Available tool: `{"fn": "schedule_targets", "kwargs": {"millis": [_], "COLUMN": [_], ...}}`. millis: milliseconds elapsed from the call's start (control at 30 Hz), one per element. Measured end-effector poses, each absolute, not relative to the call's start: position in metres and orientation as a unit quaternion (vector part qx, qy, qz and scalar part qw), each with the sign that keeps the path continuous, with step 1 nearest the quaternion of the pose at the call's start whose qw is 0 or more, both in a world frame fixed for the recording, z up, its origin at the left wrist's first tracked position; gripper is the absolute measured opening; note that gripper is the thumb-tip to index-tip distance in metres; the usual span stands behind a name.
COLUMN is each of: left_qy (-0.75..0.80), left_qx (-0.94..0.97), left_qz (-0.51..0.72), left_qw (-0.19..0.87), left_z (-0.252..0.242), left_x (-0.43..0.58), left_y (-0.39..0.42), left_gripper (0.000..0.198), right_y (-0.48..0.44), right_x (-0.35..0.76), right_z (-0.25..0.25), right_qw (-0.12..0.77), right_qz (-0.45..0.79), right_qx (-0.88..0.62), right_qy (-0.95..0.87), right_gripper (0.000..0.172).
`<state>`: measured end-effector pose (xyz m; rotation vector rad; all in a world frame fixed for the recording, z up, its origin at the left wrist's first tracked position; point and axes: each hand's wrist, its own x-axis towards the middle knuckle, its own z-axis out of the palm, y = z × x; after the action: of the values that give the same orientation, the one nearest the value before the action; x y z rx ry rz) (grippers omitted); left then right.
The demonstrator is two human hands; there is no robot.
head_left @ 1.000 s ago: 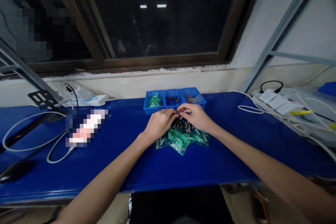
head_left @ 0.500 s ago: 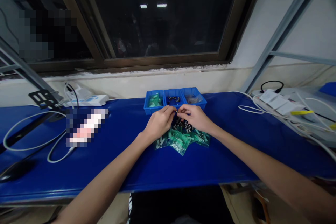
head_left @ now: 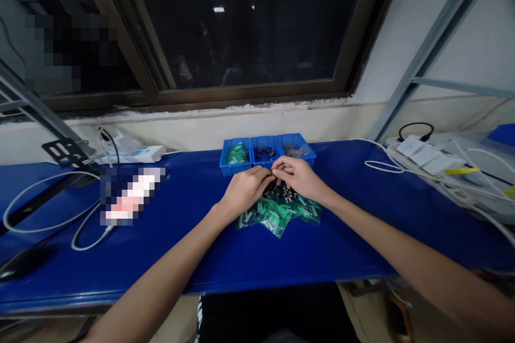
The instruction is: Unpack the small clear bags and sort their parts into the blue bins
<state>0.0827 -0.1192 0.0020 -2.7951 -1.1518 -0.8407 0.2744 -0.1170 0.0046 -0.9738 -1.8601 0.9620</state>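
My left hand [head_left: 247,188] and my right hand [head_left: 300,176] meet fingertip to fingertip in front of three blue bins. Both are closed in a pinch, and whatever sits between the fingers is too small and hidden to name. Beneath them lies a pile of small black and silver parts [head_left: 287,194], partly covered by the hands. Nearer to me, several green-tinted plastic bags [head_left: 276,214] with pale slim pieces inside rest on the table. Similar green bags [head_left: 237,154] fill the left bin; the middle bin [head_left: 263,158] has a few small dark parts, and the right bin [head_left: 298,140] holds clear bags.
The blue table [head_left: 169,257] runs below a window. On the left are a power strip [head_left: 148,154], white cables, a blurred-out object [head_left: 132,198] and a black mouse-like item [head_left: 26,262]. White adapters [head_left: 426,156] and cables lie at the right, by a metal frame [head_left: 434,48].
My fingertips have come closer together, the left hand shifting slightly right. The small part that showed between them is now hidden. Bags and bins stay in place.
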Motion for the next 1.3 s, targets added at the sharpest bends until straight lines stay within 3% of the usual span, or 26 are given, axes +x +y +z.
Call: {"fn": "schedule_targets", "kwargs": {"millis": [233, 500, 600, 667, 800, 900, 1033, 1300], "left_qy": [-0.37, -0.411, -0.416, -0.415, -0.367, -0.351, -0.383, -0.394], "left_qx": [-0.887, -0.839, -0.845, -0.851, -0.891, -0.9, -0.882, -0.877], "left_qz": [-0.276, -0.357, -0.336, -0.322, -0.263, -0.224, -0.163, -0.113], "left_qw": [0.008, 0.015, 0.009, 0.007, -0.035, -0.128, -0.222, -0.25], "left_z": [0.006, 0.017, 0.013, 0.012, 0.018, 0.027, 0.034, 0.026], "left_x": [0.079, 0.07, 0.07, 0.069, 0.064, 0.056, 0.045, 0.048], "left_y": [-0.119, -0.113, -0.113, -0.112, -0.108, -0.103, -0.097, -0.095], "left_gripper": [0.027, 0.022, 0.023, 0.023, 0.023, 0.027, 0.028, 0.04], "right_y": [-0.113, -0.103, -0.105, -0.107, -0.106, -0.108, -0.117, -0.125], "right_x": [0.278, 0.281, 0.282, 0.284, 0.288, 0.285, 0.276, 0.272], "right_z": [0.006, 0.011, 0.019, 0.021, 0.014, 0.006, 0.001, 0.004], "right_qw": [0.391, 0.507, 0.506, 0.498, 0.44, 0.363, 0.286, 0.251], "right_qz": [0.454, 0.468, 0.476, 0.468, 0.409, 0.284, 0.099, 0.063], "right_qx": [-0.406, -0.414, -0.391, -0.392, -0.43, -0.441, -0.405, -0.386], "right_qy": [-0.69, -0.594, -0.604, -0.616, -0.673, -0.77, -0.863, -0.886], "right_gripper": [0.008, 0.017, 0.037, 0.041, 0.022, 0.013, 0.016, 0.019]}}
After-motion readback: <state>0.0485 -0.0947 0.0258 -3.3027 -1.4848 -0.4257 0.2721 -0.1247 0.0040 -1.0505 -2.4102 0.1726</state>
